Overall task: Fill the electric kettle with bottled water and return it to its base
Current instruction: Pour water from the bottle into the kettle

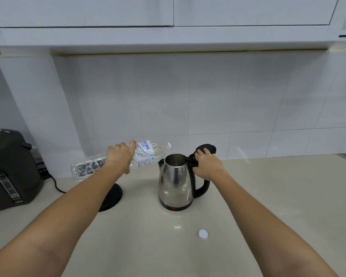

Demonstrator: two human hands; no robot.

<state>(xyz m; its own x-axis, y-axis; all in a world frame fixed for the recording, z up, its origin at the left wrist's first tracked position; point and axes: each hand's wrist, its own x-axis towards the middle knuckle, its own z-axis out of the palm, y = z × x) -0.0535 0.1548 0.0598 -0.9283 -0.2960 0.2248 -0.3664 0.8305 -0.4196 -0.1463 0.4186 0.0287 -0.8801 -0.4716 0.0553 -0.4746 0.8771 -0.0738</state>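
Observation:
A steel electric kettle [175,180] with a black handle stands on the counter, its black lid [207,148] flipped up. My right hand [207,164] grips the top of the handle and holds the lid open. My left hand [120,155] is wrapped around a clear plastic water bottle [146,154], tipped almost level with its uncapped mouth just above and left of the kettle's opening. A thin stream of water drops into the kettle. The round black base [113,194] lies to the left, partly hidden under my left forearm. The bottle's white cap [203,233] rests in front of the kettle.
A dark electric water boiler [8,168] stands at the far left, with a black cord [55,183] running along the counter toward the base. White tiles form the back wall and white cabinets hang overhead. The beige counter [268,196] stretches to the right.

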